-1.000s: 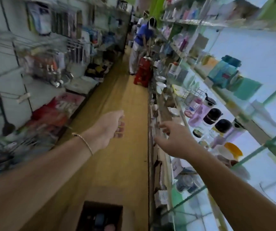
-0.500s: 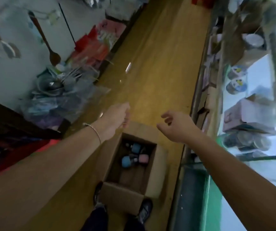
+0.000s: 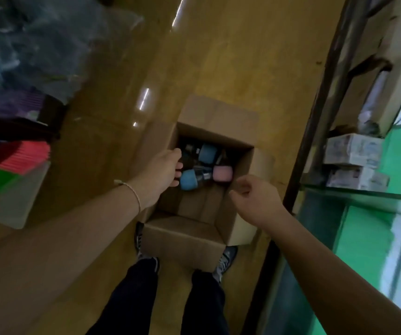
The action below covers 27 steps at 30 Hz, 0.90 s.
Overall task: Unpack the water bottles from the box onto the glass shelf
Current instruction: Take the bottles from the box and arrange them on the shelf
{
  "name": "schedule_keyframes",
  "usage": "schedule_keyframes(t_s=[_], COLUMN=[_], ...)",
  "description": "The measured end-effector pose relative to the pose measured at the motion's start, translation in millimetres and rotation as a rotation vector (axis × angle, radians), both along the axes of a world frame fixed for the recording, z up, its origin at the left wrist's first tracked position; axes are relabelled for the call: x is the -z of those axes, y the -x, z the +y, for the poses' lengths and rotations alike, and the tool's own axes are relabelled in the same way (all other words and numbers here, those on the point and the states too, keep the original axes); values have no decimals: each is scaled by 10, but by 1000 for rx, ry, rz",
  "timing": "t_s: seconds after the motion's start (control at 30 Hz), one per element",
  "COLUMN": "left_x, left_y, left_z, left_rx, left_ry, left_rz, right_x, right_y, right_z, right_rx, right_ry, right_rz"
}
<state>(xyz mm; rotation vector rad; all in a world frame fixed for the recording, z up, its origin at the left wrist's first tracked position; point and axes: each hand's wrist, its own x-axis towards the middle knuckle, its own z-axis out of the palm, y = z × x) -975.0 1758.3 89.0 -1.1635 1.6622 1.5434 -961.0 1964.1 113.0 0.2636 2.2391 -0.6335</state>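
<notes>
An open cardboard box [image 3: 182, 235] stands on the yellow floor at my feet. Inside lie water bottles: one with a blue cap [image 3: 188, 180], one with a pink cap [image 3: 222, 174], and another blue-capped one [image 3: 206, 153] further back. My left hand [image 3: 163, 169] hangs over the box's left side, fingers loosely curled and just beside the near blue cap, holding nothing. My right hand [image 3: 255, 199] hovers over the box's right edge, fingers loosely curled and empty. A glass shelf [image 3: 364, 193] runs along the right.
Small white boxes [image 3: 354, 149] sit on the glass shelf at the right. Plastic-wrapped goods [image 3: 37, 49] and coloured items [image 3: 6, 170] are stacked on the left. My legs and shoes [image 3: 146, 250] stand just behind the box.
My view has swung from the aisle down to the box. Both hands have dropped toward the box opening, the left one now close to the blue-capped bottle.
</notes>
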Motion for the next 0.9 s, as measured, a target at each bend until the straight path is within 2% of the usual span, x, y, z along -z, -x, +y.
schedule_keyframes(t_s=[0.23, 0.43, 0.77, 0.9], left_x=[1423, 2264, 2998, 3262], left_y=[-29, -143, -82, -69], left_z=[-21, -5, 12, 5], left_rx=[-2, 97, 131, 111], left_ry=[-1, 46, 70, 69], left_rz=[-73, -96, -149, -190], right_x=[1551, 2588, 3720, 4034], right_y=[-68, -39, 21, 47], right_z=[-237, -389, -586, -699], right_rx=[191, 638, 1111, 1343], right_ry=[92, 243, 266, 398], right_rz=[-79, -285, -371, -371])
